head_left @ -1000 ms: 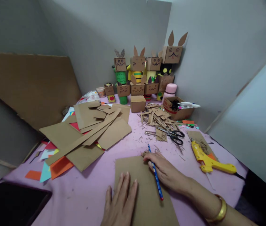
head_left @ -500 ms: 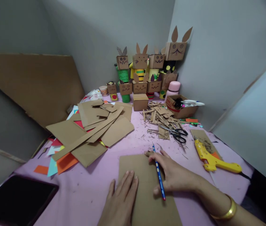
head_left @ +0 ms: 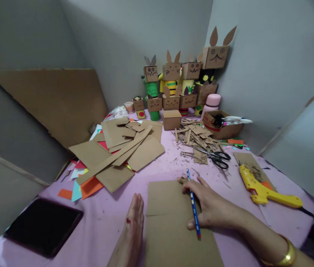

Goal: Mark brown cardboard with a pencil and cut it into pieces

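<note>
A flat piece of brown cardboard (head_left: 170,226) lies in front of me, with a faint crosswise line near its left edge. My left hand (head_left: 135,226) stands on its side just left of that edge, fingers stretched out and holding nothing. A reddish mark shows on this hand. Over the cardboard's right side, my right hand (head_left: 208,205) holds a blue patterned pencil (head_left: 193,207). The pencil slants across the thumb and fingers, its point away from me. A gold bangle (head_left: 287,256) circles the right wrist.
Cut cardboard pieces (head_left: 93,157) and coloured paper lie at left, near a black tablet-like slab (head_left: 46,226). Scissors (head_left: 220,159) rest by cardboard scraps (head_left: 194,133). A yellow glue gun (head_left: 268,193) lies at right. Several cardboard animal figures (head_left: 171,70) stand at the back.
My left hand has come off the cardboard's surface and turned onto its side beside the left edge. The right hand keeps its hold on the pencil. The view has shifted slightly left.
</note>
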### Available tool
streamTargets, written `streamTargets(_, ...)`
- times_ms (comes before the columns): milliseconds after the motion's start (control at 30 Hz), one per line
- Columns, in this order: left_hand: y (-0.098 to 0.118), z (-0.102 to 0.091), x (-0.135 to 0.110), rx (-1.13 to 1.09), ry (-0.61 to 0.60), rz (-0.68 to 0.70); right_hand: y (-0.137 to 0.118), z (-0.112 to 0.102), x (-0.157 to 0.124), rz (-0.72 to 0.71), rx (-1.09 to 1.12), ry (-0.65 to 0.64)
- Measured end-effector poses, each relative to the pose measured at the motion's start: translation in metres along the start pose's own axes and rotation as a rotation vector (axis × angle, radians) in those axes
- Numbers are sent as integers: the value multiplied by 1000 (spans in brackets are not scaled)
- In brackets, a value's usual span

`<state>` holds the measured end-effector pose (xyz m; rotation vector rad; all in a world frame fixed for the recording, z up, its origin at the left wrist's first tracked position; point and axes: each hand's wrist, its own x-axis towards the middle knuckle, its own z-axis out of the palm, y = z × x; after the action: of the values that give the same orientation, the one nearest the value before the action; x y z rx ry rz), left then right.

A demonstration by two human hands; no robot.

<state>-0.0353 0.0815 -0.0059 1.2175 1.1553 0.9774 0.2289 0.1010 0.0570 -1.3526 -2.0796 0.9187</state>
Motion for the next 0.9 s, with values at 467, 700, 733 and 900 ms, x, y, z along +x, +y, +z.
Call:
streamTargets(467, 2, 7, -1, 275, -53, 178, 3, 4, -1, -2, 50, 28)
streamTargets(700, 53, 13, 2, 1042, -478, 464, 1, 2, 2, 4, -43, -38)
streamTargets(733, 63, 14, 5, 1096, -499, 401, 1, 2, 2, 0, -44, -43)
streamTargets(900, 89, 16, 27, 1231, -554, 244, 1, 1, 3, -12, -55, -61)
